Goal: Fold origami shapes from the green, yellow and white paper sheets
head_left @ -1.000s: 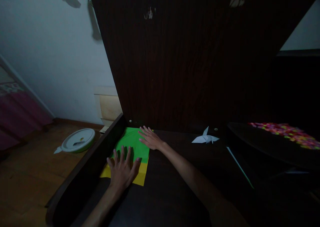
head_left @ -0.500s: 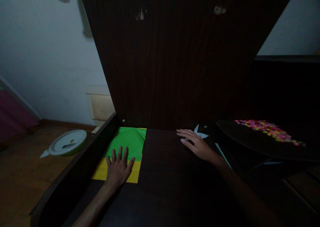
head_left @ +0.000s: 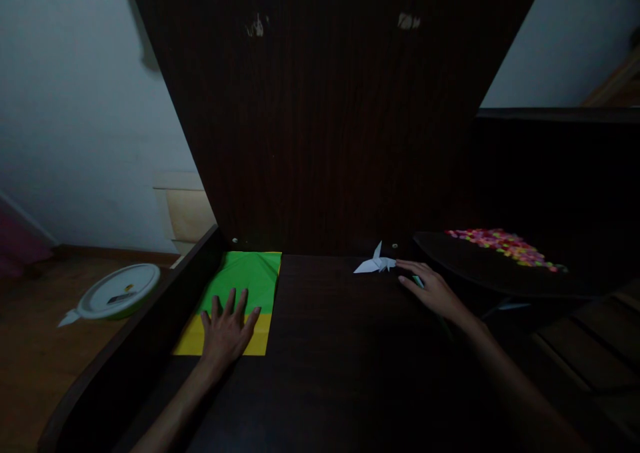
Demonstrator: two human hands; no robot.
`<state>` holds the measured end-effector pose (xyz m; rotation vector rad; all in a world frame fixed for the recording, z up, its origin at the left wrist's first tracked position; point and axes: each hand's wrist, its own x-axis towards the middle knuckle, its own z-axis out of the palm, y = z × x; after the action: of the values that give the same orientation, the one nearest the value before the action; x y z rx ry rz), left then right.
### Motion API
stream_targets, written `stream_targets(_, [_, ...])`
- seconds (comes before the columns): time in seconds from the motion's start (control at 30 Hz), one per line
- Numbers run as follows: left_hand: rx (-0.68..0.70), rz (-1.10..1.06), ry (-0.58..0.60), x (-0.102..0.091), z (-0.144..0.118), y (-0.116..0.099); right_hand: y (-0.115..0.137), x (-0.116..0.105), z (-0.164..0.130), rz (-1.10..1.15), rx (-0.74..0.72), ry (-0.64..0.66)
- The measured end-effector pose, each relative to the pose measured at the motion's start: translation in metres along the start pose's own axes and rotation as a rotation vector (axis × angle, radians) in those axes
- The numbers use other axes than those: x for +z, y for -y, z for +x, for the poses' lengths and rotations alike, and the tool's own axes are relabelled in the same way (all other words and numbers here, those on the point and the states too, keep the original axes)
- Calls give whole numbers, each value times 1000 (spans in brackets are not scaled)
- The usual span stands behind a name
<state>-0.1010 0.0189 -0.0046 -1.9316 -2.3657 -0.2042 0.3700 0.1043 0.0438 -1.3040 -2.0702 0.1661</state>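
Since a second ago the right hand [head_left: 434, 292] has left the green sheet [head_left: 245, 280] and now lies flat beside the paper crane [head_left: 376, 263]. Left hand [head_left: 226, 330] presses the sheet, fingers spread. Folding looks barely begun.

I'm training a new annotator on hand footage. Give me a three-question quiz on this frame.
1. True or false: the left hand lies flat on the green paper.
2. Which thing is nearest the right hand? A) white paper crane B) round dish C) green paper
3. Fill in: under the green paper a strip of ___ paper shows.

Key: 1 true; 2 A; 3 yellow.
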Motion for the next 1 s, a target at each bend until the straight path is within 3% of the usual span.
stream_targets(0.27, [-16, -11, 56, -2, -1, -1, -13, 22, 6, -67, 14, 33])
stream_targets(0.5, [53, 8, 68, -3, -1, 2, -14, 41, 17, -127, 60, -31])
stream_targets(0.63, [126, -29, -17, -6, -2, 8, -15, 48, 22, -137, 96, -73])
stream_targets(0.77, [178, -104, -131, -21, 1, 7, -12, 48, 26, -93, 124, -114])
stream_targets(0.83, [167, -177, -183, -31, 3, 1, -7, 45, 27, -48, 134, -136])
stream_targets(1.0, [284, -415, -282, -46, 4, -24, 15, 37, 24, 135, 146, -173])
